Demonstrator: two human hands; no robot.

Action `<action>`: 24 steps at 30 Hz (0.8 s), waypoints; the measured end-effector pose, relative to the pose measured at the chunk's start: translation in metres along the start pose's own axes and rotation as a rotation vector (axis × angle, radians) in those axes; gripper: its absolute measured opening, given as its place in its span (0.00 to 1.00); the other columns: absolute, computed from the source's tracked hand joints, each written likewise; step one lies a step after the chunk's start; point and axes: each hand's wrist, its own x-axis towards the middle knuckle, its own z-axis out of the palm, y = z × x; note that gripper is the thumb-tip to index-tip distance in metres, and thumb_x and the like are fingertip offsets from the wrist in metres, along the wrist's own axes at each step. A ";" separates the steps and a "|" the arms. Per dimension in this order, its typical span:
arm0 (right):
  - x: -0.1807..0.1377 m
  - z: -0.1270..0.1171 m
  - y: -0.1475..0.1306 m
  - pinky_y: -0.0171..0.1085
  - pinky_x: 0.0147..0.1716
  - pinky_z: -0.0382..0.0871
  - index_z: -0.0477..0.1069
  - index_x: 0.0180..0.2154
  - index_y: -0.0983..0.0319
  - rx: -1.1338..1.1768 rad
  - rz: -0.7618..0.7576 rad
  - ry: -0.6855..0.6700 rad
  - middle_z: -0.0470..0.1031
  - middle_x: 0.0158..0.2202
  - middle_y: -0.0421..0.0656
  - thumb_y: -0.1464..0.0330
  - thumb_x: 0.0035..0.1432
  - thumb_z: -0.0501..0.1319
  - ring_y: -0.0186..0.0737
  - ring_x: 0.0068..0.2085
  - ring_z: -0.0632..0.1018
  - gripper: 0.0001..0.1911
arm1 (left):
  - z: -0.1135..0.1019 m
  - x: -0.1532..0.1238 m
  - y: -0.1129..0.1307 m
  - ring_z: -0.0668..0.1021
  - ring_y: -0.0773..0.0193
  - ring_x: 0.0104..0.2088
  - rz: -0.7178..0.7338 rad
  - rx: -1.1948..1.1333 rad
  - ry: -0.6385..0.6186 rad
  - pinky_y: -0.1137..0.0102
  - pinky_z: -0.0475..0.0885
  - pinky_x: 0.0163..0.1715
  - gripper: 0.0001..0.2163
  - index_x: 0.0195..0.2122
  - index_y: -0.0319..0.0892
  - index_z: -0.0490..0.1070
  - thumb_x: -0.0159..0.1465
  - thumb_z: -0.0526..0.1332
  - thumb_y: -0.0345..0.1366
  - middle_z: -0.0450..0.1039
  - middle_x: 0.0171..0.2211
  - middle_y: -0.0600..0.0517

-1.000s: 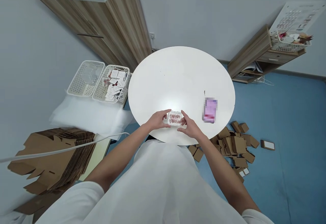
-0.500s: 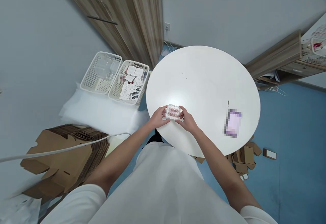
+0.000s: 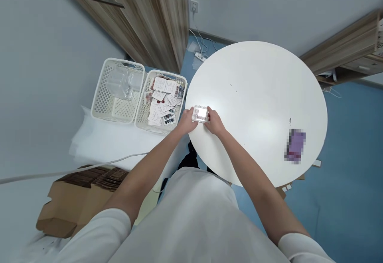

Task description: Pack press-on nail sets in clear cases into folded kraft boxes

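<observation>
A small clear plastic box (image 3: pixel 200 113) with pinkish-red press-on nails inside is held between both hands, above the left edge of the round white table (image 3: pixel 254 83). Light glares off its lid and hides part of the contents. My left hand (image 3: pixel 187 121) closes on the box's left side, and my right hand (image 3: pixel 214 122) grips its right side. Just left of the hands stands a white basket (image 3: pixel 143 124) filled with white cards and nail sets (image 3: pixel 169 116).
Another white basket (image 3: pixel 97 109) holds clear plastic boxes (image 3: pixel 121 83). Flattened brown cardboard boxes (image 3: pixel 72 203) lie at lower left, beneath a white cable (image 3: pixel 74 171). A blurred purple object (image 3: pixel 296 145) rests on the table's right side. A wooden cabinet (image 3: pixel 155 23) stands behind the baskets.
My view has shifted left and closer to the baskets. Both hands, still holding the plastic box, are now nearer the basket of cards. Glare now covers the lid.
</observation>
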 end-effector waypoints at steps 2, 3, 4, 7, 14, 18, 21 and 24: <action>0.008 0.002 -0.001 0.42 0.42 0.65 0.43 0.59 0.63 0.006 0.007 0.011 0.60 0.43 0.48 0.76 0.46 0.56 0.43 0.42 0.67 0.39 | -0.002 0.008 -0.001 0.66 0.55 0.46 -0.032 -0.001 -0.019 0.65 0.64 0.44 0.27 0.51 0.40 0.57 0.49 0.58 0.29 0.58 0.43 0.45; 0.012 0.002 0.000 0.43 0.42 0.65 0.43 0.59 0.62 0.011 0.014 0.015 0.60 0.43 0.48 0.76 0.46 0.56 0.43 0.42 0.67 0.40 | -0.002 0.011 -0.002 0.65 0.54 0.47 -0.049 -0.005 -0.033 0.64 0.64 0.44 0.27 0.52 0.40 0.56 0.48 0.59 0.29 0.57 0.43 0.45; 0.015 0.003 0.000 0.43 0.42 0.65 0.42 0.60 0.61 0.017 0.024 0.016 0.59 0.42 0.48 0.76 0.45 0.55 0.42 0.42 0.67 0.40 | -0.002 0.014 -0.003 0.65 0.53 0.48 -0.061 -0.010 -0.046 0.64 0.64 0.45 0.28 0.52 0.39 0.56 0.49 0.59 0.29 0.57 0.44 0.44; 0.021 0.005 0.002 0.44 0.42 0.66 0.41 0.60 0.60 0.043 0.069 0.007 0.58 0.42 0.47 0.76 0.44 0.56 0.42 0.40 0.67 0.42 | -0.001 0.020 -0.005 0.63 0.52 0.51 -0.076 -0.036 -0.058 0.63 0.62 0.47 0.31 0.55 0.38 0.52 0.49 0.59 0.30 0.55 0.46 0.43; 0.022 0.007 0.003 0.45 0.43 0.65 0.35 0.61 0.58 0.081 0.151 -0.030 0.56 0.43 0.46 0.75 0.41 0.57 0.41 0.39 0.67 0.47 | 0.006 0.019 -0.011 0.60 0.49 0.54 -0.104 -0.080 -0.059 0.60 0.61 0.49 0.34 0.57 0.40 0.48 0.49 0.60 0.30 0.53 0.50 0.42; 0.020 0.008 0.003 0.45 0.44 0.65 0.33 0.61 0.59 0.110 0.172 -0.027 0.56 0.44 0.46 0.74 0.40 0.58 0.42 0.40 0.67 0.50 | 0.007 0.017 -0.012 0.56 0.48 0.57 -0.112 -0.110 -0.068 0.58 0.59 0.51 0.35 0.58 0.40 0.46 0.50 0.60 0.31 0.50 0.54 0.40; 0.016 0.009 0.002 0.45 0.45 0.65 0.33 0.61 0.59 0.142 0.193 -0.007 0.56 0.46 0.47 0.74 0.40 0.59 0.43 0.43 0.67 0.50 | 0.007 0.014 -0.013 0.54 0.48 0.58 -0.106 -0.135 -0.054 0.57 0.57 0.53 0.37 0.59 0.39 0.43 0.50 0.60 0.31 0.48 0.57 0.39; 0.005 0.010 0.002 0.46 0.47 0.64 0.32 0.61 0.58 0.173 0.198 0.018 0.54 0.50 0.48 0.72 0.40 0.60 0.44 0.46 0.66 0.51 | 0.008 0.008 -0.013 0.53 0.49 0.59 -0.103 -0.169 -0.038 0.57 0.55 0.54 0.40 0.61 0.40 0.37 0.50 0.60 0.31 0.44 0.59 0.39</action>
